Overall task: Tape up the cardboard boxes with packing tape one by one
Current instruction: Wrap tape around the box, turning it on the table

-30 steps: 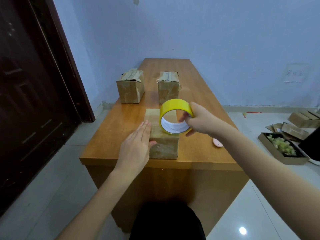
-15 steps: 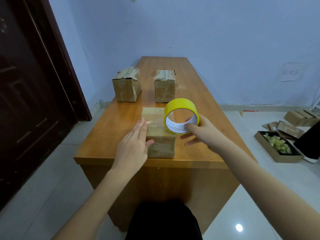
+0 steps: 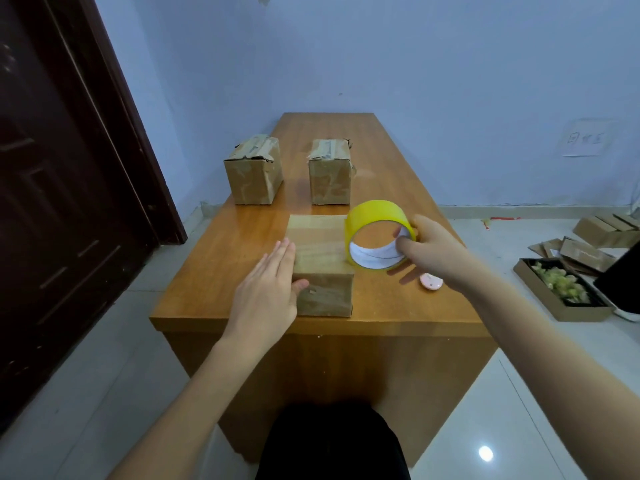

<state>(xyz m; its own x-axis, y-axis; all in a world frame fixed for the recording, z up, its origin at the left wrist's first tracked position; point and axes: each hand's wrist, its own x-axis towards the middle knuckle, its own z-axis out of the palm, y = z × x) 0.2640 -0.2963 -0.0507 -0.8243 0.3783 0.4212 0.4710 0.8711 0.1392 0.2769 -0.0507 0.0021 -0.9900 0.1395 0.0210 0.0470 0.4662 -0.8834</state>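
Head view shows the near box (image 3: pixel 320 251) at the front edge of the tabletop (image 3: pixel 221 271). The left hand (image 3: pixel 266 296) lies flat against its left side, fingers straight. The right hand (image 3: pixel 433 251) grips the yellow tape roll (image 3: pixel 375 233) just right of the box, thumb inside the ring.

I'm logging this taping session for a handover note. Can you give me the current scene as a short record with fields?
near box: cardboard box at the table's front edge
left hand: left hand flat against the box's left side
right hand: right hand holds the yellow tape roll, thumb inside the core
far boxes: two taped boxes side by side
beside roll: small pink object
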